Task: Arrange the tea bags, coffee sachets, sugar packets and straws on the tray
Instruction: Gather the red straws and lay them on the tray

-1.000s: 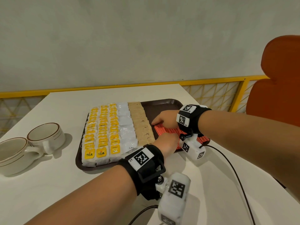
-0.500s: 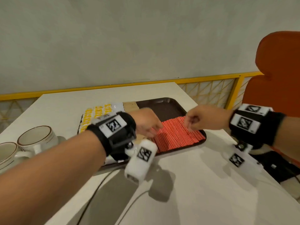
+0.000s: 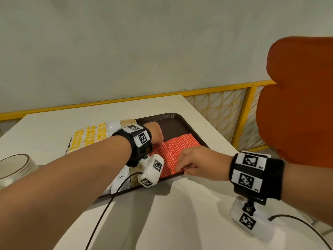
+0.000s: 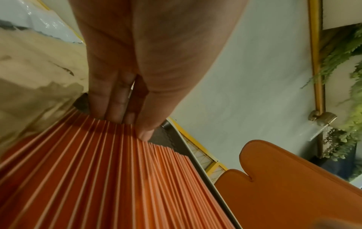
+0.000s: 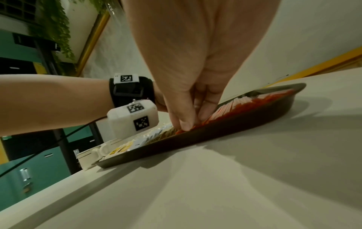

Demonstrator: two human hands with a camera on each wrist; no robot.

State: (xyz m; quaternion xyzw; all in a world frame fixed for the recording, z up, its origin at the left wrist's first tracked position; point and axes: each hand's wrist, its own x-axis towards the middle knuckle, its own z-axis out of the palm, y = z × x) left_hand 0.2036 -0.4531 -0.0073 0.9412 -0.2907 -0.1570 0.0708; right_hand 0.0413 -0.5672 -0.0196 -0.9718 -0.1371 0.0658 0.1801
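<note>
On the tray [image 3: 173,117], the right hand [image 3: 196,162] has returned, and both hands' straight fingers now press the straws [image 3: 177,150] square, the left hand [image 3: 155,132] at the far ends.

I see a dark brown tray [image 3: 176,120] that looks like matt plastic on a smooth, matt off-white worktop [image 3: 180,222]. The red straws [image 4: 117,178] are wrapped in matt paper, the white sachets [image 4: 49,23] glossy, the tan packets [image 4: 29,69] dull paper.
</note>
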